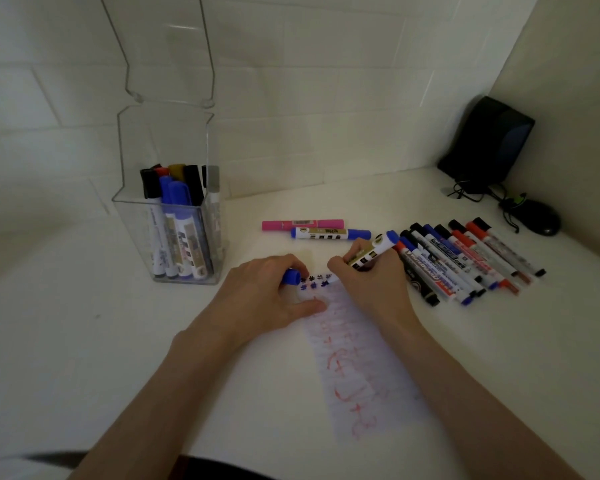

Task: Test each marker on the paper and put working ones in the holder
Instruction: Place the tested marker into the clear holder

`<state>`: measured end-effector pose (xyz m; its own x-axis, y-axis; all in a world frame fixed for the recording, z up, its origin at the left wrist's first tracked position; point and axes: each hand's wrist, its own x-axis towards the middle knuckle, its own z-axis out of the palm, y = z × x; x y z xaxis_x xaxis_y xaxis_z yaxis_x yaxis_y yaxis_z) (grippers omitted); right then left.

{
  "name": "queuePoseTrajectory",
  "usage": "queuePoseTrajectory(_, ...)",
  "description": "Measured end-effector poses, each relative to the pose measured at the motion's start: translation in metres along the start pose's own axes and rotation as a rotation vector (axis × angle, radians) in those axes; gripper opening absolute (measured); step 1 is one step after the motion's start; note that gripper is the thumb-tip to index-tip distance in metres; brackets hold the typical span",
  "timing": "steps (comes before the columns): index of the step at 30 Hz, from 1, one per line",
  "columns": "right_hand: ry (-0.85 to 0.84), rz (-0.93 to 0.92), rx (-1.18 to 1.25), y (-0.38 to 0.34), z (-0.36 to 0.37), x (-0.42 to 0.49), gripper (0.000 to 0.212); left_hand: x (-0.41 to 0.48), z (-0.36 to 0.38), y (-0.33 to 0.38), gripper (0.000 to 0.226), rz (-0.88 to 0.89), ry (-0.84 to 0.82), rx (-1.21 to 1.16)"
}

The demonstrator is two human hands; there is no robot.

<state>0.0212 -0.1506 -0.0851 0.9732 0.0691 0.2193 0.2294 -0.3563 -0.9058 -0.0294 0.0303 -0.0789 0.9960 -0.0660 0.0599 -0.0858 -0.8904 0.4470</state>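
Note:
My right hand point(368, 282) grips a blue marker point(378, 249) with its tip down on the top of the paper strip point(361, 368), beside dark blue marks point(314, 280). My left hand point(267, 292) holds the blue cap point(291, 277) in its fingers while its thumb presses the paper. Red scribbles cover the lower paper. A clear holder point(174, 216) at the left contains several markers standing upright. A row of several markers point(465, 261) lies to the right of my right hand.
A pink marker point(302, 224) and a blue marker point(329, 233) lie side by side behind my hands. A black speaker point(485, 140) and a black mouse point(537, 220) with cables sit in the far right corner by the wall.

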Motion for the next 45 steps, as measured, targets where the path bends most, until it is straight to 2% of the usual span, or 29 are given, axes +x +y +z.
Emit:
queuePoseTrajectory(3, 0.023, 0.097, 0.060, -0.004, -0.001, 0.002, 0.025, 0.000, -0.002, 0.002, 0.059, -0.002, -0.012, 0.006)
queuePoseTrajectory(5, 0.064, 0.205, 0.203, -0.007, -0.004, 0.004, 0.022, -0.001, -0.004, 0.004, 0.062, -0.024, -0.011, -0.039)
queuePoseTrajectory(6, 0.094, 0.244, 0.283, -0.009, -0.006, 0.005, 0.028, -0.002, -0.005, 0.004, 0.058, -0.032, -0.002, -0.105)
queuePoseTrajectory(8, 0.152, 0.280, 0.400, -0.015, -0.010, 0.006, 0.036, -0.005, -0.003, 0.001, 0.032, 0.031, 0.052, -0.293)
queuePoseTrajectory(9, 0.177, 0.286, 0.444, -0.019, -0.012, 0.006, 0.035, -0.006, -0.003, -0.001, 0.022, 0.079, 0.094, -0.355)
queuePoseTrajectory(11, 0.186, 0.304, 0.509, -0.026, -0.015, 0.007, 0.026, -0.005, 0.000, -0.005, 0.018, 0.147, 0.158, -0.380)
queuePoseTrajectory(15, 0.059, 0.264, 0.448, -0.031, -0.017, 0.000, 0.015, 0.002, 0.004, -0.005, 0.026, 0.196, 0.190, -0.377)
queuePoseTrajectory(23, 0.011, 0.201, 0.446, -0.030, -0.009, -0.009, 0.023, 0.000, 0.005, -0.003, 0.018, 0.127, 0.122, -0.604)
queuePoseTrajectory(27, -0.131, 0.168, 0.374, -0.039, -0.011, -0.013, 0.030, 0.001, 0.003, -0.002, 0.010, 0.198, 0.156, -0.591)
queuePoseTrajectory(31, -0.162, 0.348, 0.500, -0.045, -0.028, -0.007, 0.046, -0.001, -0.001, -0.003, 0.013, 0.188, 0.235, -0.532)
queuePoseTrajectory(34, -0.059, 0.495, 0.384, -0.037, -0.026, -0.006, 0.034, -0.001, -0.002, -0.003, 0.013, 0.205, 0.294, -0.464)
queuePoseTrajectory(36, 0.015, 0.648, 0.454, -0.033, -0.021, -0.004, 0.020, -0.003, -0.001, -0.003, 0.016, 0.227, 0.324, -0.414)
queuePoseTrajectory(38, 0.047, 0.721, 0.538, -0.027, -0.019, -0.001, 0.012, -0.005, 0.000, -0.002, 0.026, 0.263, 0.350, -0.381)
queuePoseTrajectory(45, -0.021, 0.694, 0.620, -0.024, -0.015, -0.008, 0.026, -0.003, 0.000, 0.002, 0.027, 0.293, 0.377, -0.344)
